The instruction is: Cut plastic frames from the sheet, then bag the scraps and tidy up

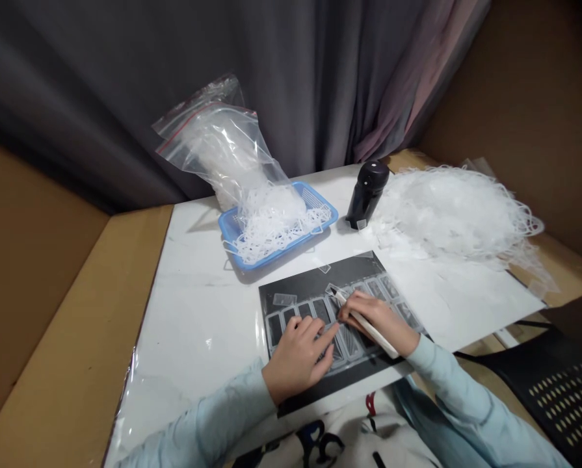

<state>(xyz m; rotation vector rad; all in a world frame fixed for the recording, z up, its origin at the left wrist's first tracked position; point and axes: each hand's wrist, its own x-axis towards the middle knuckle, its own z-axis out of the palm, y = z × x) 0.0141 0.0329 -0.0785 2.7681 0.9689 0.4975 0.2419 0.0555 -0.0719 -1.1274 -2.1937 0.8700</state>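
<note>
A black sheet [315, 383] lies on the table in front of me, with rows of clear rectangular pieces [321, 311] with pale frames on it. My left hand [303, 354] rests on its left part, fingers apart and index finger stretched toward my right hand. My right hand [376, 318] is closed around a white pen-shaped tool [376, 335]. Its dark tip points up-left at a small clear piece near the top row. Another loose clear piece [285, 299] lies at the sheet's upper left. My hands cover some of the pieces.
A blue basket [279, 255] of white frame-like pieces stands behind the sheet, with a clear zip bag [222, 143] leaning in it. To its right are a black bottle [366, 195] and a heap of clear and white scraps [461, 211]. A black chair [544, 383] is at right.
</note>
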